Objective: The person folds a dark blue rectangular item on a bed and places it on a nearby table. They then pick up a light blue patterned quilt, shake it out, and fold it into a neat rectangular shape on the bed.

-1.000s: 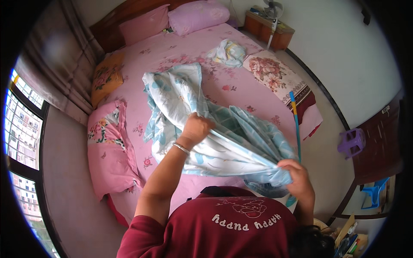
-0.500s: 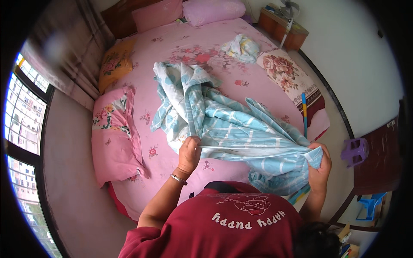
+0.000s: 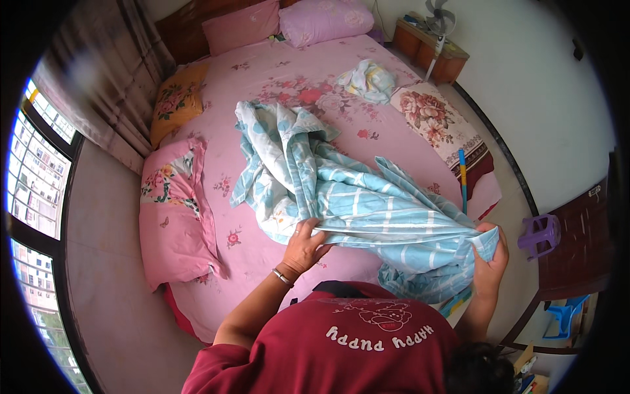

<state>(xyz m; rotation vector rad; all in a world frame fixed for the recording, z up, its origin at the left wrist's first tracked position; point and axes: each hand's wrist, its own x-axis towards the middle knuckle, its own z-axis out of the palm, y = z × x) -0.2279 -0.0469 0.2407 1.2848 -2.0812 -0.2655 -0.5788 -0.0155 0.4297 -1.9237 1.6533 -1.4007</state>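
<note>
A light-blue and white checked quilt cover (image 3: 367,197) lies bunched across the pink flowered bedsheet (image 3: 262,289). Its near edge is stretched between my two hands. My left hand (image 3: 306,245), with a silver bracelet at the wrist, pinches that edge near the middle of the bed. At the right, my right hand (image 3: 491,261) grips a corner of the cover, which folds over the fingers. The far left part of the cover is heaped in folds with a white, blue-dotted side showing. Below the right hand, another portion hangs over the bed's near edge.
Pink pillows (image 3: 177,223) and a yellow cushion (image 3: 177,98) line the left side. A small crumpled cloth (image 3: 369,81) and a flowered blanket (image 3: 440,121) lie at the right. Beyond stand a fan (image 3: 440,26) on a wooden cabinet (image 3: 426,49) and a purple stool (image 3: 541,235).
My left hand has shifted right and slightly nearer along the cover's edge, its fingers spreading a little more. The right hand keeps its hold on the corner, nearly in place.
</note>
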